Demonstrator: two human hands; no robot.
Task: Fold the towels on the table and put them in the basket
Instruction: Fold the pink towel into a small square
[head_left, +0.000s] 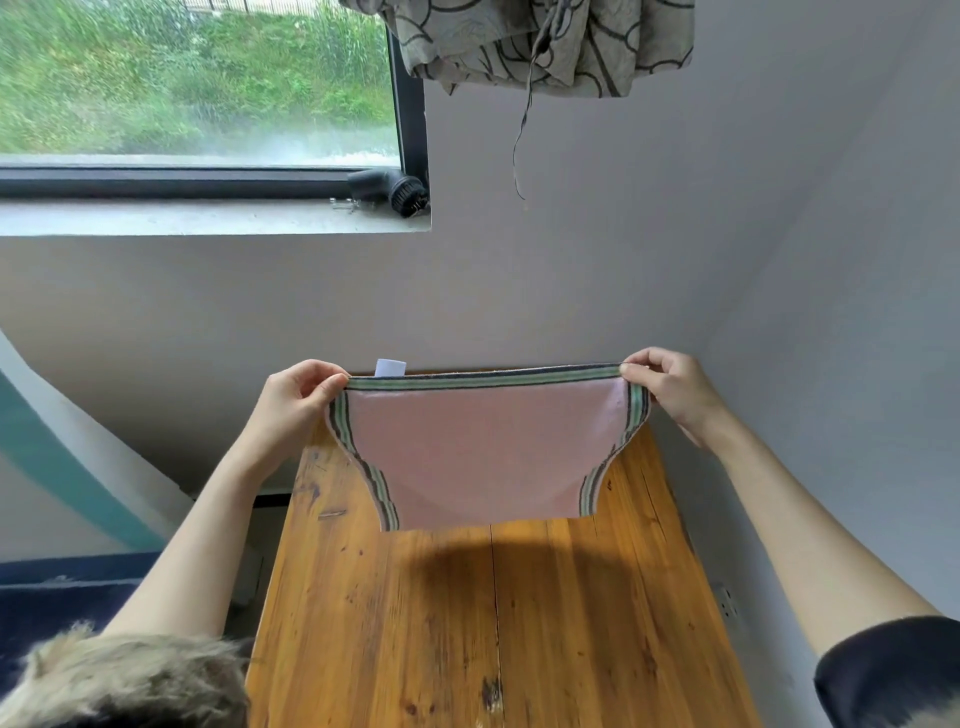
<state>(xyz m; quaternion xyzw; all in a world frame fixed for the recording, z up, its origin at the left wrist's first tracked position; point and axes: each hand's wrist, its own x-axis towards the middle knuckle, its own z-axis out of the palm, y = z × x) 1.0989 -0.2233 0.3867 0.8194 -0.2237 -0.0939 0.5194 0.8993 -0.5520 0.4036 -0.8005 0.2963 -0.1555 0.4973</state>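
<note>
A pink towel (483, 457) with striped borders is held up above the wooden tabletop (493, 613), its top corners pinched by the left hand (298, 397) and right hand (670, 387).

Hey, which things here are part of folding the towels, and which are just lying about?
Part of the job: the pink towel, held up by its top corners in the left hand and right hand; the wooden table beneath it. No basket is in view.

Lying about: the black gadget on the windowsill; the patterned curtain.
</note>
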